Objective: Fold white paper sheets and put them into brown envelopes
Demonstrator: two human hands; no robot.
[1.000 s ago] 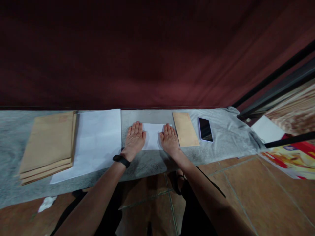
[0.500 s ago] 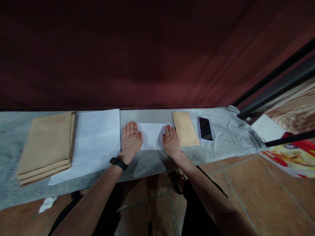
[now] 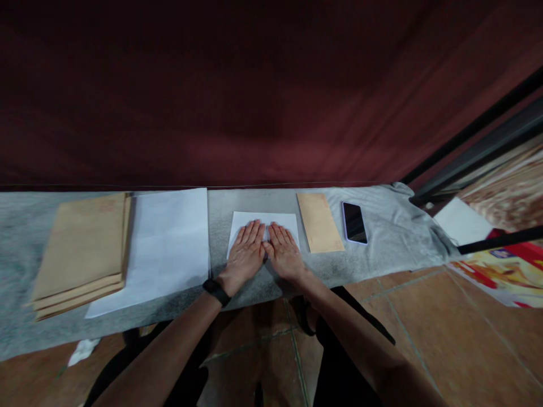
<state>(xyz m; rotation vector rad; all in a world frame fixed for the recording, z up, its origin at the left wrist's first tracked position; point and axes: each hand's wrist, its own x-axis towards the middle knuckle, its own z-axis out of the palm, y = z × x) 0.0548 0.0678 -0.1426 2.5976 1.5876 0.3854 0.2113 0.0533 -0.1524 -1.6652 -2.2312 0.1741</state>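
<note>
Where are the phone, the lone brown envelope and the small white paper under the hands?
Phone (image 3: 354,223): head view, on its dark screen.
Lone brown envelope (image 3: 320,223): head view, middle of its face.
Small white paper (image 3: 265,216): head view, bare strip at far edge.

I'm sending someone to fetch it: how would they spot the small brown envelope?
On the grey cloth, look right of the right hand. The envelope lies between white paper and phone, single and smaller, unlike the brown stack far left.
</note>
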